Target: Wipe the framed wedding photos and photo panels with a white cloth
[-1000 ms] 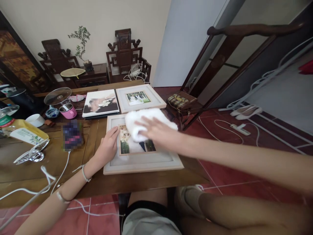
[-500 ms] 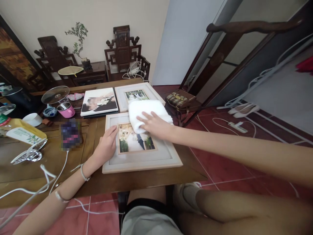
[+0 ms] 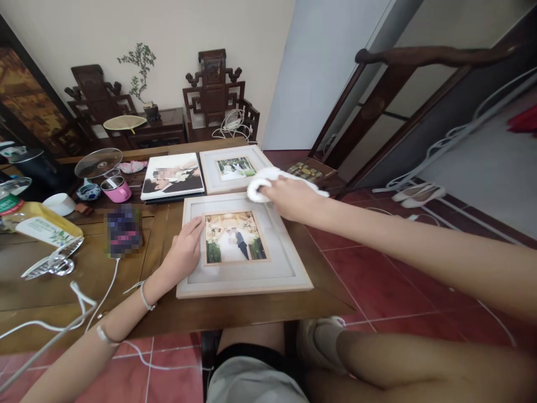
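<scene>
A light wooden picture frame (image 3: 279,274) with a wedding photo lies flat near the table's front edge. Along its left side rests my left hand (image 3: 184,249), fingers stretched out over the border. My right hand (image 3: 291,198) grips a bunched white towel (image 3: 271,173) at the frame's upper right corner; whether the towel touches the frame I cannot tell. Just behind lies a second framed photo (image 3: 210,170), its right part covered by the towel. To its left sits a stack of photo panels or albums (image 3: 174,176), a couple pictured on top.
On the left of the wooden table (image 3: 157,224) are a phone-like blurred item (image 3: 123,229) on a white cable, a bottle of yellow liquid (image 3: 46,221), a hair claw clip (image 3: 54,260) and a pink cup (image 3: 117,190). A dark chair (image 3: 377,106) stands at the right.
My right hand has moved the towel up and right, off the front photo, which now shows whole. The towel is more bunched in my fingers. My left hand stays in place.
</scene>
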The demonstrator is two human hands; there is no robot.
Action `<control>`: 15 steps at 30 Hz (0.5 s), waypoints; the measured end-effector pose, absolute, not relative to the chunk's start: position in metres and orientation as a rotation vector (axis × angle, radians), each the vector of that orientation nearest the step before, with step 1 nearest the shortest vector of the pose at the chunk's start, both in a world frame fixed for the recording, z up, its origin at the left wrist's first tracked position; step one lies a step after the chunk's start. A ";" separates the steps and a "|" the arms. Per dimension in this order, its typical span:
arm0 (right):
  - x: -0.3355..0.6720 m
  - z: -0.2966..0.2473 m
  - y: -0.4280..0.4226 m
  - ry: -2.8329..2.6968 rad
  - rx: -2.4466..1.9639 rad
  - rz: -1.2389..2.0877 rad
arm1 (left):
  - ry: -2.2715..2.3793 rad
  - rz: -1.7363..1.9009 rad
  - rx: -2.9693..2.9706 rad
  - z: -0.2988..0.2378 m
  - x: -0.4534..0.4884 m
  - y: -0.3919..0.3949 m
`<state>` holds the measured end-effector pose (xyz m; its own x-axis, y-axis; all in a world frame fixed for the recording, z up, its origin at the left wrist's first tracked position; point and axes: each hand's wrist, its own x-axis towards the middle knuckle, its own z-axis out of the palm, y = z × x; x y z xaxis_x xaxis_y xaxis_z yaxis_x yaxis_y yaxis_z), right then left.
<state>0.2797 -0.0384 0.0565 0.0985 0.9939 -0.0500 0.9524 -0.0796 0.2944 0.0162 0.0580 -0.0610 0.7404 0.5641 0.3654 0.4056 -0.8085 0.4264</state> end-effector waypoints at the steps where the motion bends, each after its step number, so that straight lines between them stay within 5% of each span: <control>1: 0.279 0.051 -0.035 2.036 2.084 0.238 | 0.757 0.692 2.621 -0.060 0.017 0.058; 9: 0.253 0.018 -0.026 2.542 1.537 0.074 | 0.762 0.710 2.606 -0.061 0.017 0.059; 15: 0.209 0.079 -0.089 2.498 1.356 -0.767 | 0.731 0.725 2.616 -0.067 0.013 0.061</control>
